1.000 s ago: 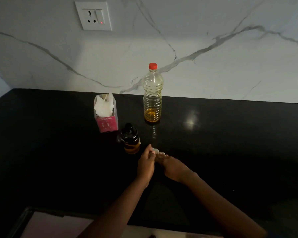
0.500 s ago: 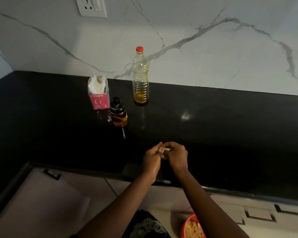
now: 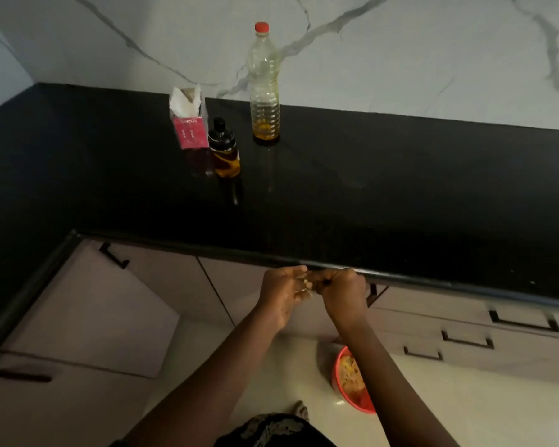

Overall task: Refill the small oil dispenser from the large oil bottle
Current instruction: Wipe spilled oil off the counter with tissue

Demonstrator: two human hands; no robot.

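Standing upright on the black countertop [image 3: 368, 195], the small oil dispenser [image 3: 224, 149] is seen with its dark cap on and a band of amber oil low in its body. Just behind it and to its right, the large oil bottle [image 3: 265, 88] is set upright near the marble wall, its red cap [image 3: 261, 26] on and only a shallow layer of oil at the bottom. The two are placed close together, presumably so the pour can be made over a short reach. Just left of the dispenser a pink tissue box [image 3: 188, 121] is parked, likely on hand for drips. Well in front of the dispenser, past the counter's front edge, the left hand [image 3: 281, 296] and right hand [image 3: 342, 293] are brought together with fingers curled, and a small pale scrap [image 3: 305, 285] is pinched between them. What it is cannot be told. It is held out over the floor, perhaps to keep it off the work surface. Neither container is touched, so pouring is judged not yet begun, and both caps would have to come off first. Further out from the dispenser, down on the floor, a red bowl [image 3: 352, 382] with something yellowish inside is glimpsed.
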